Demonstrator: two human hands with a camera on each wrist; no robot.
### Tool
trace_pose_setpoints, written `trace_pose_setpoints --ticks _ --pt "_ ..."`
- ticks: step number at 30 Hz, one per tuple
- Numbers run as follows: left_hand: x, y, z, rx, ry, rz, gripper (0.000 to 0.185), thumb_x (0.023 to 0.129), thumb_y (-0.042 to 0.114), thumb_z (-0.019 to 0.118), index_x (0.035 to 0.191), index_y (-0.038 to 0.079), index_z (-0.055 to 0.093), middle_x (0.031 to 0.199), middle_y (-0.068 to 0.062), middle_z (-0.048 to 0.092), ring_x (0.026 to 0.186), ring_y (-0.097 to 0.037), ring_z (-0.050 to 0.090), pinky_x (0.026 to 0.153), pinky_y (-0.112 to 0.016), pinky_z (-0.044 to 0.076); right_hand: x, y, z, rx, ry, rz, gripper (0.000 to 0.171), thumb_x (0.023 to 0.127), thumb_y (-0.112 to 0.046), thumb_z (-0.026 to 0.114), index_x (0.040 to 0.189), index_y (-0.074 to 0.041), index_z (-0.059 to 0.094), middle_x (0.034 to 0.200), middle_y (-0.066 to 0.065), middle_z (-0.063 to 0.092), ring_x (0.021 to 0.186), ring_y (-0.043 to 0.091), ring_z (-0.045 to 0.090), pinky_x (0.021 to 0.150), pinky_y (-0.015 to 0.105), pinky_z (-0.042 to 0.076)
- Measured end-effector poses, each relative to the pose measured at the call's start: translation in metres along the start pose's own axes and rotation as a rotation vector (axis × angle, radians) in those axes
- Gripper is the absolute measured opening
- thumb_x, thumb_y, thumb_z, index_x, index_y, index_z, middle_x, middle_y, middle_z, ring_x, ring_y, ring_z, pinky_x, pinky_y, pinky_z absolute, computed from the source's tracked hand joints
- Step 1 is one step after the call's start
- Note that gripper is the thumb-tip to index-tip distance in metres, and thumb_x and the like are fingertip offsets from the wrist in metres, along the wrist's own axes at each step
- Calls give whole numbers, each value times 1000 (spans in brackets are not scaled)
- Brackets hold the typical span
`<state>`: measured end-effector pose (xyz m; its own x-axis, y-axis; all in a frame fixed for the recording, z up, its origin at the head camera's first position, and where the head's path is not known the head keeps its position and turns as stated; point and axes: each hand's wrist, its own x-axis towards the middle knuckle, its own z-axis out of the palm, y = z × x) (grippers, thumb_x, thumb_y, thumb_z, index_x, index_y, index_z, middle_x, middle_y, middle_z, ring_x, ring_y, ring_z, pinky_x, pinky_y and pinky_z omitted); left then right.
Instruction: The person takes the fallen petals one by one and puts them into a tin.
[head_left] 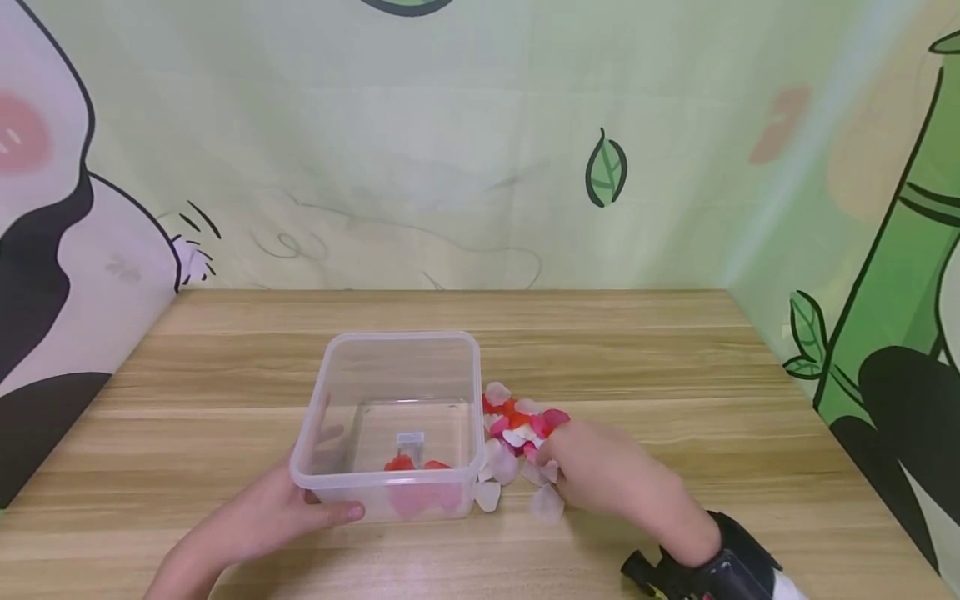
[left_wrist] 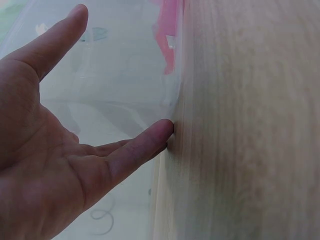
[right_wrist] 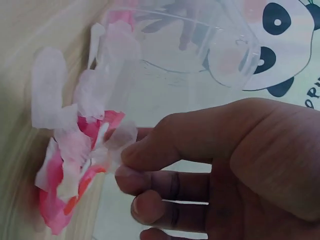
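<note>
a: we've got the left hand on the near left corner of the clear plastic box, thumb along the near wall, fingers straight against the side, so bracing it, not clamping.

b: agreed. right hand sits just right of the box, in the petal pile on the wooden table. wrist cam shows thumb and forefinger pinching one pale petal.

a: contents so far? we count a few red/pink petals in box at the near wall, approx 2 or 3, can't tell exactly thru the plastic.

b: so early stage, we'd judge. most of the pile is outside the box: red, pink, white, touching its right wall, a couple of white ones strayed nearer us.

a: rest of the box floor bare except a small label.
</note>
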<state>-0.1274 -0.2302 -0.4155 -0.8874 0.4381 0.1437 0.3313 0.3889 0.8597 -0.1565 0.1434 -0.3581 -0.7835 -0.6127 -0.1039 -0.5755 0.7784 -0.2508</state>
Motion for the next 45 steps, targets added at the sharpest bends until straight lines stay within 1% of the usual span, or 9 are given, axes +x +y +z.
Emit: trace_pose_setpoints --ticks 2,9,13,16,20,26,36,42,45 --pt "1 0 0 -9 0 -4 129 83 23 89 164 32 -12 151 -32 37 125 -42 53 95 -27 47 -1 1 -3 0 32 -11 14 85 5 69 85 -8 74 69 -4 53 59 14 43 51 28 35" --pt "1 0 0 8 3 -1 129 84 24 89 165 31 -11 151 -32 37 125 -42 52 95 -28 47 0 1 -9 13 184 -9 11 86 0 74 86 -10 68 71 -5 56 60 11 47 54 25 40" --pt "1 1 1 0 3 -6 129 84 23 89 164 33 -11 152 -33 36 125 -42 52 94 -27 48 2 -1 -12 11 304 -26 12 87 -3 76 84 -12 68 67 -8 49 61 9 46 53 24 39" --pt "1 1 1 -7 -2 -9 129 84 23 88 164 32 -12 152 -34 34 125 -43 52 94 -27 48 2 -3 -13 5 416 -56 11 87 -3 76 85 -12 71 69 -8 54 62 9 48 54 24 42" --pt "1 1 1 -5 -1 -27 129 83 25 89 164 32 -12 153 -33 34 125 -44 52 94 -27 48 2 -6 -14 4 555 -104 12 85 -3 81 94 -10 77 79 -5 66 69 10 55 60 24 49" --pt "1 1 2 -2 2 -30 129 84 25 88 164 34 -12 153 -35 34 125 -45 52 93 -27 48 6 -12 -16 32 720 -217 18 80 -1 86 94 -9 79 86 -2 72 76 12 64 65 26 54" --pt "1 1 1 -22 1 -26 127 84 21 88 164 34 -11 154 -35 32 124 -43 53 92 -26 49 14 -24 -13 63 804 -352 17 81 0 85 95 -7 79 88 -1 71 82 14 64 69 24 55" --pt "0 1 1 -9 1 -25 127 85 22 87 165 31 -11 153 -37 32 123 -44 54 91 -26 49 19 -35 -6 77 810 -459 20 81 5 83 98 -2 78 97 4 73 92 18 68 82 22 55" --pt "0 0 1 -25 -2 -32 128 84 22 88 165 30 -11 154 -35 32 123 -44 54 91 -27 50 20 -41 -3 85 782 -482 19 82 6 81 99 -2 78 99 4 73 97 18 68 90 24 53"
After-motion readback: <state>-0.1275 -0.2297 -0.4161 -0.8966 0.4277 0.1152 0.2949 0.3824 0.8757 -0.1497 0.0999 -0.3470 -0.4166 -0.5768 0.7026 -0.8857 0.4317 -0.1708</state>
